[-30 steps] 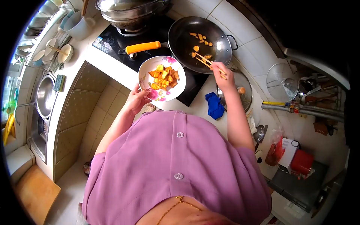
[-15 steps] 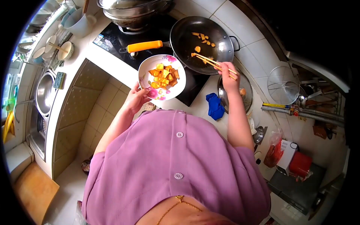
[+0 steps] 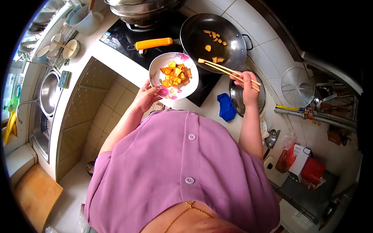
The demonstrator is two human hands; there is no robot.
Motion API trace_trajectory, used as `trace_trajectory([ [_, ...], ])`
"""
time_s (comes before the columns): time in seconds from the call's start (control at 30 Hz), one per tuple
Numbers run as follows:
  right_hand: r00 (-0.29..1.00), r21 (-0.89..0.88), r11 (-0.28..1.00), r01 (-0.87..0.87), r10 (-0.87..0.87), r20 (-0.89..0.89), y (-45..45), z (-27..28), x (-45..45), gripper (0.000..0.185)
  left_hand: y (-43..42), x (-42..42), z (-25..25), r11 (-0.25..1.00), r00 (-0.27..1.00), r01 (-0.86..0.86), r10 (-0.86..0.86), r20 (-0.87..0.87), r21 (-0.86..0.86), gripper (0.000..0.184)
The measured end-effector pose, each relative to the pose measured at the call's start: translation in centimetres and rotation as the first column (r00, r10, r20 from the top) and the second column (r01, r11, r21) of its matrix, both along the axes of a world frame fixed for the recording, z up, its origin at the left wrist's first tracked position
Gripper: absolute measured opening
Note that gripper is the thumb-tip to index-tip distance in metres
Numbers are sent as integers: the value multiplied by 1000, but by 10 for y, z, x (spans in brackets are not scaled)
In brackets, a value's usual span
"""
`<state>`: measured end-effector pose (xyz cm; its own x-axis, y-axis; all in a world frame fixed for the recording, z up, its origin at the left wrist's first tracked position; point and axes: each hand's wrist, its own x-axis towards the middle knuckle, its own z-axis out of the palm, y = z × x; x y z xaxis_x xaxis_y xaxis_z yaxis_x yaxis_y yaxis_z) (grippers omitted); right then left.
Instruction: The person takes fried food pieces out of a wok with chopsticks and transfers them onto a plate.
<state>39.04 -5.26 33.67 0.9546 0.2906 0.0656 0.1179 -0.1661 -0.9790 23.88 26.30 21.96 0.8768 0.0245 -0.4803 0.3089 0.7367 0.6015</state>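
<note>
While the left hand (image 3: 145, 97) is holding up a floral white bowl (image 3: 190, 88) of fried golden cubes (image 3: 176, 74), thumb pressing over the near rim, the right hand's fingers are closing around wooden chopsticks (image 3: 226, 70). Tips are hovering beside the bowl, apparently pinching a small piece; too small to be sure. Loose fried pieces (image 3: 208, 48) are lying in the black wok (image 3: 234, 43), which is sitting on the glass cooktop (image 3: 126, 35), its orange handle sleeve (image 3: 153, 44) pointing away from the chopsticks.

Handling, by judgement: bowl looking rigid, moderately light, probably breakable; rim and underside are offering the best hold. Cubes are seeming soft inside and slick with oil, calling for a gentle pinch across flat sides. Chopsticks are looking light and stiff, best gripped well back. Wok seeming heavy, likely hot; sleeve serving as the hold.

Writing: a blue-and-white label (image 3: 105, 37) is showing at the cooktop corner, and faint pale lettering is running near the sleeve; neither is reading clearly.
</note>
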Motion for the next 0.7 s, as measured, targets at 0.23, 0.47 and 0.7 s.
trace_trajectory([
  [0.23,984,46,983,-180,180,9,31,3,-20,24,1,1,-6,1000,1000,17,-17,-19,14,57],
  [0.47,949,-306,951,45,55,310,33,-40,50,16,3,0,-6,1000,1000,27,-27,6,-9,57],
  [0.7,835,-418,901,119,138,533,42,-61,67,12,2,0,1,1000,1000,10,-10,1,-3,57],
])
